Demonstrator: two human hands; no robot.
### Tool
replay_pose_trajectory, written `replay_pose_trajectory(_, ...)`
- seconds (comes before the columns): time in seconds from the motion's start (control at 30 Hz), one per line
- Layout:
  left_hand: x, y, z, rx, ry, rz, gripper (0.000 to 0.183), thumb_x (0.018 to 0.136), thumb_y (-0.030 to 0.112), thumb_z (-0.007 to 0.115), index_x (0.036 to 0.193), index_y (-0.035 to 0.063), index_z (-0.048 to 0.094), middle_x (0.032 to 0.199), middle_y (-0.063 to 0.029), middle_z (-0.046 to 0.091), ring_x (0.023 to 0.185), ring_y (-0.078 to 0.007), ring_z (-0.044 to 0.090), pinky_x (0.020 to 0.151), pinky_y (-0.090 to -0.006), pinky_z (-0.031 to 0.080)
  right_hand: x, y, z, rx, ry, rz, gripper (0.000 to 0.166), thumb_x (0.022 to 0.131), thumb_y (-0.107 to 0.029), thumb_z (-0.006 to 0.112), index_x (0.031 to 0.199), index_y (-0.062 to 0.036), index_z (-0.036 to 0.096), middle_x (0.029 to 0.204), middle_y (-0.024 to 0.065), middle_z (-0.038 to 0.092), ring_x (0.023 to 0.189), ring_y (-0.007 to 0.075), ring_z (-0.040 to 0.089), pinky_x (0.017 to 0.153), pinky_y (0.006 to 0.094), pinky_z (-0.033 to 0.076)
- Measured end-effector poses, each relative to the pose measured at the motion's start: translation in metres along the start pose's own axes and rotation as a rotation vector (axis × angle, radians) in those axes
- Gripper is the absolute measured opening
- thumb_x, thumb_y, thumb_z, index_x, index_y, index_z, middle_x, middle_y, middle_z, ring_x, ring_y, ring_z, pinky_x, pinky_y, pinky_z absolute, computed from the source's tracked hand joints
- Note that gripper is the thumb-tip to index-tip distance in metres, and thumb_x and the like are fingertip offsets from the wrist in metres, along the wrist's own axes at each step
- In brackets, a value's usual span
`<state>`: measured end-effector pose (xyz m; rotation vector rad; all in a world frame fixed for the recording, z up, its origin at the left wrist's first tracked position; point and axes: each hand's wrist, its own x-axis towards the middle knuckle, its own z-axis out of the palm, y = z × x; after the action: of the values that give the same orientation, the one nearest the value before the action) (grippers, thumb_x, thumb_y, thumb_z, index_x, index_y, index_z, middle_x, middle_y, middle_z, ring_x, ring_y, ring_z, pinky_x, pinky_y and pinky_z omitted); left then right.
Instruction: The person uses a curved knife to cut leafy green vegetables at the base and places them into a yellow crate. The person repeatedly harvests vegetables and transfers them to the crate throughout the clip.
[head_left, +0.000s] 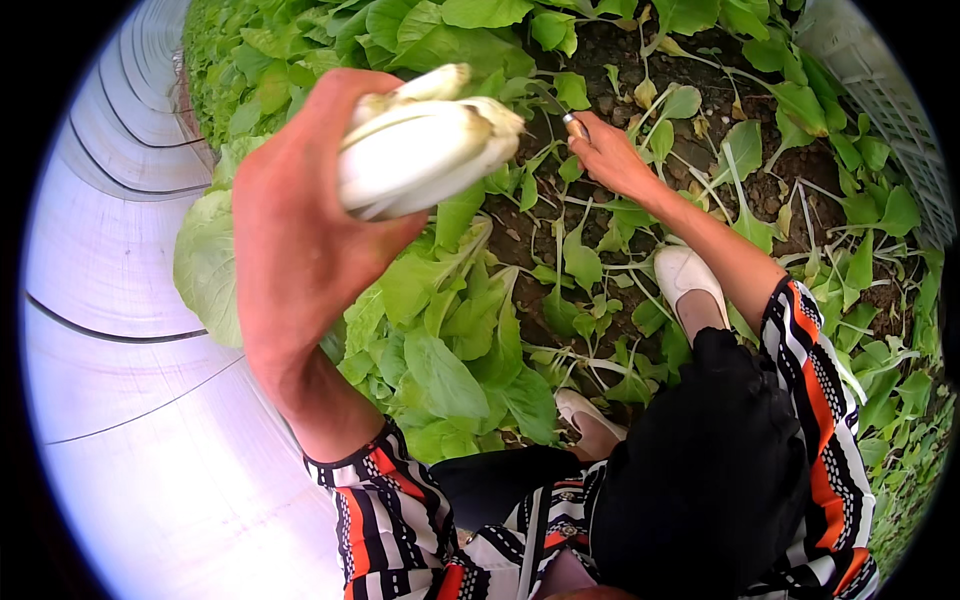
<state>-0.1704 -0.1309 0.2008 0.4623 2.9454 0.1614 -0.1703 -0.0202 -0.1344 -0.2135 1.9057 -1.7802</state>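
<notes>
My left hand (300, 202) is raised close to the camera, its fingers closed around the pale stem bases of leafy greens (420, 154). The white cut ends point to the right, and leaves (210, 262) show behind the wrist on the left. Lower down and farther away, my right hand (611, 154) grips the wooden handle of a sickle (576, 126). Its thin curved blade reaches up and left among the plants, with the tip hard to make out.
Growing leafy greens (360, 34) stand along the top. Cut greens (450, 330) lie in a pile by my feet. Loose leaves litter the dark soil (697, 142). A pale plastic crate (885, 97) stands at upper right. Translucent plastic sheeting (127, 262) curves along the left.
</notes>
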Motion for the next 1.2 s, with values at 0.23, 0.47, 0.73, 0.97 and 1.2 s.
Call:
replay_pose_trajectory(0.23,0.032,-0.035,0.162,0.198,-0.392,0.127,0.030,0.067,-0.001,0.066,0.094,0.0051,0.054,0.088,-0.0130,0.063,0.076,-0.0379,0.063,0.063,-0.0465,0.049,0.004,0.011,0.017,0.337,0.311,-0.022,0.041,0.085,-0.017,0.056,0.121,0.0019,0.052,0.089,0.0164,0.064,0.075,0.0253,0.061,0.071,0.0362,0.048)
replay_pose_trajectory(0.47,0.081,-0.051,0.190,0.287,-0.360,0.081,0.036,0.064,-0.001,0.070,0.097,0.0047,0.058,0.105,-0.0131,0.062,0.084,-0.0349,0.065,0.068,-0.0450,0.052,0.011,0.035,0.000,-0.527,0.168,-0.313,0.041,0.078,-0.001,0.057,0.118,-0.0004,0.054,0.093,0.0210,0.059,0.079,0.0410,0.060,0.073,0.0479,0.049)
replay_pose_trajectory(0.73,0.083,-0.126,0.203,0.439,-0.399,-0.116,0.042,0.063,-0.002,0.069,0.103,0.0072,0.060,0.148,-0.0201,0.031,0.087,-0.0394,0.066,0.074,-0.0469,0.054,0.008,0.021,0.002,-0.090,0.308,-0.222,0.036,0.091,-0.016,0.053,0.122,0.0004,0.050,0.101,0.0223,0.060,0.082,0.0392,0.060,0.072,0.0417,0.047)
replay_pose_trajectory(0.97,0.082,-0.137,0.214,0.472,-0.285,-0.111,0.035,0.066,-0.001,0.069,0.099,0.0081,0.065,0.141,-0.0196,0.037,0.079,-0.0336,0.069,0.067,-0.0424,0.055,0.057,0.025,0.022,0.182,0.251,0.229,0.038,0.095,-0.021,0.050,0.126,0.0012,0.049,0.082,0.0092,0.062,0.062,0.0141,0.058,0.054,0.0293,0.048)
replay_pose_trajectory(1.2,0.054,-0.159,0.219,0.392,-0.245,-0.144,0.031,0.069,-0.001,0.064,0.098,0.0047,0.057,0.130,-0.0191,0.047,0.075,-0.0406,0.066,0.065,-0.0484,0.053,0.061,0.028,0.037,0.294,0.228,0.285,0.035,0.096,-0.021,0.048,0.120,0.0040,0.050,0.092,0.0102,0.062,0.065,0.0131,0.058,0.053,0.0284,0.049)
